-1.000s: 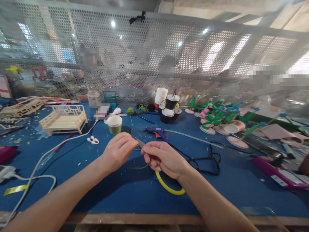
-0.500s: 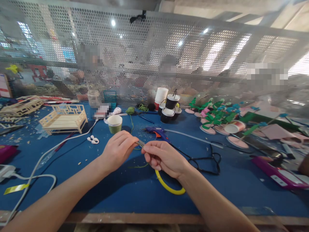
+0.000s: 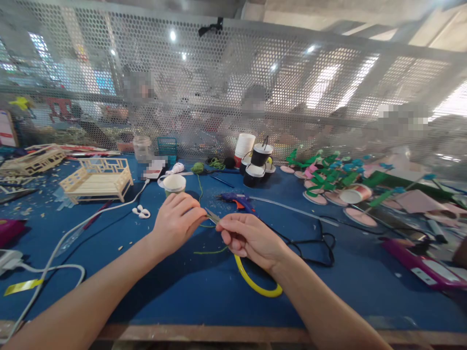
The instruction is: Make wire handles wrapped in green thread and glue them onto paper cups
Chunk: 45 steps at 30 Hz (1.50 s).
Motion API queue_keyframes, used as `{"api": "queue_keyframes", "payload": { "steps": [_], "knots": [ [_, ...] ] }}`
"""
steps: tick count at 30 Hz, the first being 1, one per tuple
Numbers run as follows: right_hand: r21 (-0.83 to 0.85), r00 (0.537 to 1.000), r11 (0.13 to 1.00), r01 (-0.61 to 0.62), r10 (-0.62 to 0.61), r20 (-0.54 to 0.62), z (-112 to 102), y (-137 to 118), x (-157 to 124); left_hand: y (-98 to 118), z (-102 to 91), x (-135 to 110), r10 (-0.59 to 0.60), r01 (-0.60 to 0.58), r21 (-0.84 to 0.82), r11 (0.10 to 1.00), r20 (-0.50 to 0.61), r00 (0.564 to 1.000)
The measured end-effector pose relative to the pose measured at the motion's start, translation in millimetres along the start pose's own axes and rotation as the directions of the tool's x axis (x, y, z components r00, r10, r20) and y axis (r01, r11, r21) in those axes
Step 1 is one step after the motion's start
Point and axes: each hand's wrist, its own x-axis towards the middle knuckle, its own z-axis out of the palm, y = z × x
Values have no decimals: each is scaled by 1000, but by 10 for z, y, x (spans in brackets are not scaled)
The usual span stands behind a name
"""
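My right hand (image 3: 251, 239) is closed around a pair of scissors with a yellow loop handle (image 3: 255, 282); their metal blades (image 3: 212, 215) point left toward my left hand. My left hand (image 3: 177, 222) is pinched shut on a thin green string (image 3: 210, 251) right at the blade tips. A loose end of the string lies on the blue table (image 3: 204, 291) under my hands. Both hands hover just above the table, almost touching each other.
Behind my hands lie a blue glue gun (image 3: 236, 200) with a black cord (image 3: 314, 240), a green paper cup (image 3: 174, 184) and a green thread ball (image 3: 197, 167). Left: a wooden model bench (image 3: 97, 179), white cable (image 3: 65, 238). Right: black cups (image 3: 257, 165), green paper flowers (image 3: 328, 177), a magenta tool (image 3: 425, 267). A mesh screen (image 3: 233, 87) closes the back.
My left hand has risen a little and now partly covers the green paper cup. The right hand with the scissors has barely shifted.
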Motion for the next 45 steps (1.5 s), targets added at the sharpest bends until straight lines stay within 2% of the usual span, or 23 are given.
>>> {"api": "queue_keyframes", "payload": {
  "steps": [2, 3, 4, 5, 7, 9, 10, 11, 13, 17, 21, 24, 26, 28, 29, 30, 31, 32, 34, 36, 39, 43, 45],
  "knots": [
    [42, 998, 998, 50, -48, -50, -11, -21, 9, -17, 8, 7, -203, 204, -123, 971, 23, 979],
    [68, 993, 993, 92, -86, -86, -18, -31, 16, -22, 13, 14, -331, 341, -223, 913, 82, 940],
    [93, 984, 986, 138, -126, -124, -23, -40, 24, -23, 18, 21, -442, 476, -343, 809, 178, 879],
    [117, 974, 976, 181, -162, -158, -27, -46, 32, -16, 23, 30, -512, 595, -467, 654, 306, 803],
    [160, 955, 955, 248, -214, -205, -28, -49, 48, 19, 31, 46, -506, 730, -640, 239, 560, 656],
    [193, 947, 942, 276, -231, -224, -20, -38, 62, 75, 36, 57, -439, 712, -687, -144, 689, 576],
    [202, 946, 939, 279, -233, -225, -14, -28, 68, 105, 38, 59, -427, 672, -686, -279, 716, 553],
    [208, 948, 938, 278, -232, -220, -9, -16, 74, 131, 39, 60, -426, 630, -681, -373, 729, 535],
    [215, 953, 939, 269, -228, -199, -1, 8, 84, 165, 39, 57, -439, 561, -678, -475, 735, 518],
    [231, 965, 943, 240, -206, -165, 0, 44, 98, 163, 35, 52, -454, 513, -698, -500, 715, 531],
    [221, 977, 955, 196, -169, -132, 9, 73, 100, 137, 36, 51, -498, 510, -748, -424, 663, 559],
    [120, 976, 971, 206, -194, -104, 19, 91, 98, 133, 42, 49, -528, 520, -789, -327, 609, 591],
    [-51, 933, 951, 305, -309, -185, 18, 97, 97, 136, 45, 48, -552, 528, -802, -280, 585, 595],
    [-343, 808, 838, 424, -521, -274, 15, 103, 92, 141, 49, 47, -572, 538, -809, -237, 564, 596],
    [-492, 745, 751, 441, -612, -265, 15, 109, 89, 143, 51, 45, -578, 546, -811, -213, 555, 599],
    [-612, 710, 660, 436, -670, -217, 17, 119, 84, 145, 53, 43, -582, 556, -810, -187, 547, 602],
    [-696, 709, 583, 419, -689, -150, 21, 133, 80, 146, 54, 41, -587, 566, -808, -162, 540, 603],
    [-749, 729, 526, 402, -679, -85, 26, 151, 78, 148, 56, 39, -592, 577, -805, -141, 536, 602],
    [-803, 763, 447, 395, -647, 15, 35, 192, 77, 155, 59, 35, -602, 595, -797, -105, 527, 600],
    [-830, 760, 377, 411, -644, 84, 39, 226, 82, 163, 63, 32, -606, 604, -792, -88, 524, 598],
    [-850, 735, 288, 440, -659, 157, 37, 250, 88, 173, 68, 29, -600, 609, -785, -114, 543, 587],
    [-857, 701, 231, 461, -687, 192, 48, 263, 81, 175, 64, 30, -577, 606, -773, -189, 586, 568],
    [-840, 691, 265, 474, -703, 169, 54, 270, 80, 167, 56, 36, -562, 602, -769, -217, 603, 567]
  ]
}}
